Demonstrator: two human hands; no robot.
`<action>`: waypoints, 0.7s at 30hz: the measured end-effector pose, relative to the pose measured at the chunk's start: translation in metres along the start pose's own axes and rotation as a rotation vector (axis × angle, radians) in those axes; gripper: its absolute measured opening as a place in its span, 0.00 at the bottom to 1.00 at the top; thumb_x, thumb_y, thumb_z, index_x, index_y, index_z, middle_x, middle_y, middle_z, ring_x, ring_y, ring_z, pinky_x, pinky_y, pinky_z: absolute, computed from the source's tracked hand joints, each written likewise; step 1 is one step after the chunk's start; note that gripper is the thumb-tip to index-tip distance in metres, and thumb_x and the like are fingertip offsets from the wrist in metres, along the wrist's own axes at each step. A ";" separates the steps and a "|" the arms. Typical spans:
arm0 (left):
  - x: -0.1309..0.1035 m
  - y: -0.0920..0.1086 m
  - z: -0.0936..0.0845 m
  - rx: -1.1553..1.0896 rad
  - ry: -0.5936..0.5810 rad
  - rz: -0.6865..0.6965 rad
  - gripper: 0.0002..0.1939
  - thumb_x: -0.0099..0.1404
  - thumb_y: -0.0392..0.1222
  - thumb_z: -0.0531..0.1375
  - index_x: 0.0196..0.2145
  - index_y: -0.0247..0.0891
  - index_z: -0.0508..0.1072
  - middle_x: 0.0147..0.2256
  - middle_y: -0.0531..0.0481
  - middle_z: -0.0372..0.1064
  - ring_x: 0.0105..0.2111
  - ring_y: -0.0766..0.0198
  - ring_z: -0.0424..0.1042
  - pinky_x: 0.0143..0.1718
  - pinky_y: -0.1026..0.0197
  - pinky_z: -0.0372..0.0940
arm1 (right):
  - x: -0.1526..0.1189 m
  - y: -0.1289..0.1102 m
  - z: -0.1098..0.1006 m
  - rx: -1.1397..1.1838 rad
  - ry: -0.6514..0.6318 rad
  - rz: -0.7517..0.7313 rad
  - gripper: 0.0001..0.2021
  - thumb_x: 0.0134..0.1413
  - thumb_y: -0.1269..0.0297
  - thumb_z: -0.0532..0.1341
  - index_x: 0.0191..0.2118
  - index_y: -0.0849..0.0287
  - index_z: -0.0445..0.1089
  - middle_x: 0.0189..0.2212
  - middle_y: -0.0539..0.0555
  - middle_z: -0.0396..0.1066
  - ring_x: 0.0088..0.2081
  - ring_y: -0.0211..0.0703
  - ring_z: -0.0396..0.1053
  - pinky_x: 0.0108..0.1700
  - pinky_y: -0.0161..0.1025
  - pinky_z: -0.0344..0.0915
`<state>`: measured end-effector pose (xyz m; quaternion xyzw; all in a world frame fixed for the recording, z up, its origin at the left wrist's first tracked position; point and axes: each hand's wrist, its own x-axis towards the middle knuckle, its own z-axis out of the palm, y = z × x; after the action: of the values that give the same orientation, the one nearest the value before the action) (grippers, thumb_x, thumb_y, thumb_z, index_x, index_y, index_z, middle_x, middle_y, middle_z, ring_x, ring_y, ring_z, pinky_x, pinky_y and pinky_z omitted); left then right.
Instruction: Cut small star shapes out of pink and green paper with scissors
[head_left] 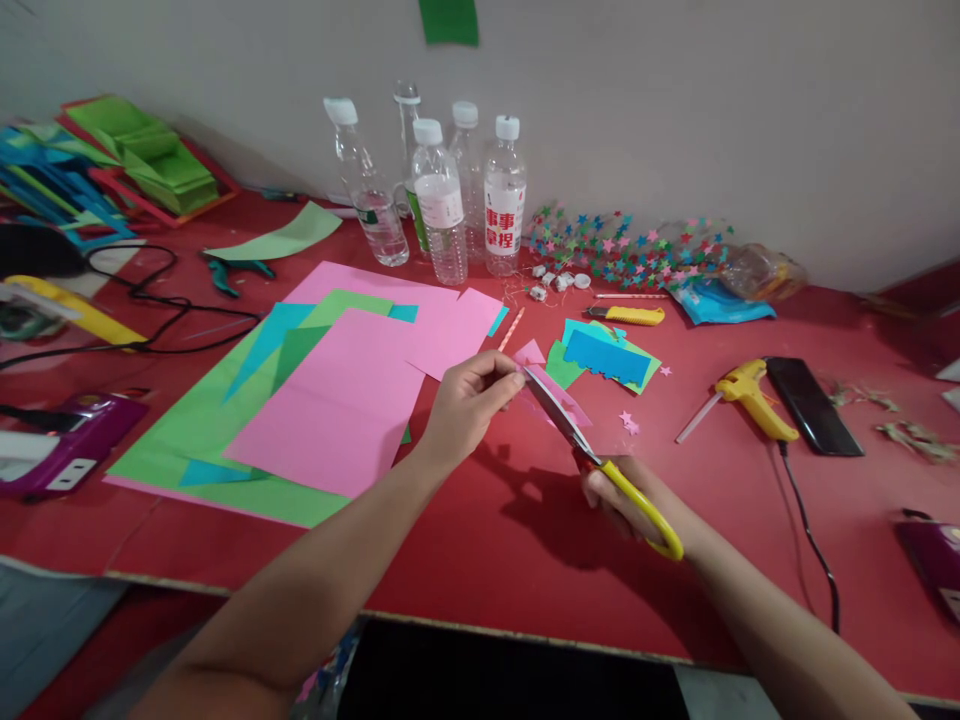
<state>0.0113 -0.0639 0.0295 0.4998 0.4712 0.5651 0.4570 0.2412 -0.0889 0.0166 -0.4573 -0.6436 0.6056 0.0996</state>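
Note:
In front of me, my left hand (474, 400) is closed in a pinch, thumb against forefinger. What sits between these fingertips is too small to make out. My right hand (619, 500) grips the yellow handles of a pair of scissors (559, 412), whose blades point up and left to the left fingertips. Behind the blades are pink paper scraps (530, 353). Small pink paper stars (628, 423) lie on the red table (480, 560) right of the scissors. Blue and green paper offcuts (607, 358) rest just beyond.
Colored paper sheets (330, 400) cover the left. Plastic bottles (442, 215) stand along the wall beside a string of paper stars (630, 245). A yellow box cutter (626, 316), a glue gun (754, 400) with its cord and a phone (814, 405) lie to the right; pliers (236, 275) lie back left.

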 end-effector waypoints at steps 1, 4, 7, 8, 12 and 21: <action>0.000 0.000 0.000 0.001 0.002 0.000 0.07 0.58 0.39 0.60 0.23 0.38 0.69 0.20 0.56 0.57 0.21 0.70 0.56 0.23 0.64 0.52 | 0.000 -0.002 0.000 -0.005 0.002 0.007 0.31 0.49 0.29 0.51 0.24 0.57 0.58 0.10 0.43 0.53 0.12 0.31 0.51 0.16 0.31 0.48; 0.001 0.000 0.000 0.000 0.004 0.004 0.08 0.58 0.39 0.60 0.23 0.38 0.68 0.20 0.56 0.57 0.21 0.70 0.56 0.23 0.64 0.52 | 0.000 -0.006 0.001 -0.016 0.006 0.016 0.29 0.49 0.31 0.51 0.23 0.57 0.58 0.10 0.43 0.53 0.12 0.31 0.51 0.16 0.31 0.48; 0.001 -0.002 0.000 -0.004 0.000 0.007 0.08 0.58 0.40 0.60 0.23 0.38 0.68 0.19 0.56 0.57 0.21 0.71 0.56 0.23 0.65 0.52 | 0.000 -0.006 0.001 -0.021 0.019 0.031 0.28 0.50 0.32 0.52 0.24 0.56 0.58 0.10 0.43 0.52 0.13 0.32 0.51 0.16 0.31 0.48; 0.001 -0.002 0.000 -0.005 0.000 0.008 0.08 0.58 0.40 0.60 0.23 0.38 0.68 0.19 0.56 0.57 0.21 0.71 0.56 0.23 0.65 0.52 | 0.000 -0.006 0.001 -0.021 0.024 0.035 0.28 0.50 0.32 0.51 0.24 0.56 0.58 0.10 0.43 0.52 0.13 0.31 0.51 0.16 0.31 0.48; 0.001 -0.001 -0.001 -0.007 -0.006 0.006 0.08 0.58 0.40 0.60 0.23 0.38 0.68 0.20 0.56 0.58 0.21 0.70 0.57 0.24 0.65 0.54 | 0.000 -0.006 0.001 -0.008 0.015 0.021 0.29 0.49 0.31 0.51 0.24 0.57 0.58 0.10 0.43 0.53 0.12 0.31 0.51 0.16 0.31 0.48; 0.001 0.003 0.000 0.017 0.042 0.054 0.07 0.59 0.39 0.59 0.24 0.38 0.68 0.21 0.55 0.59 0.23 0.70 0.59 0.25 0.65 0.56 | 0.002 0.001 0.000 0.018 -0.017 -0.024 0.29 0.51 0.32 0.52 0.24 0.58 0.60 0.09 0.43 0.55 0.12 0.31 0.51 0.18 0.31 0.49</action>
<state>0.0106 -0.0630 0.0324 0.5043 0.4718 0.5836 0.4272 0.2405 -0.0880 0.0144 -0.4433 -0.6444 0.6141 0.1055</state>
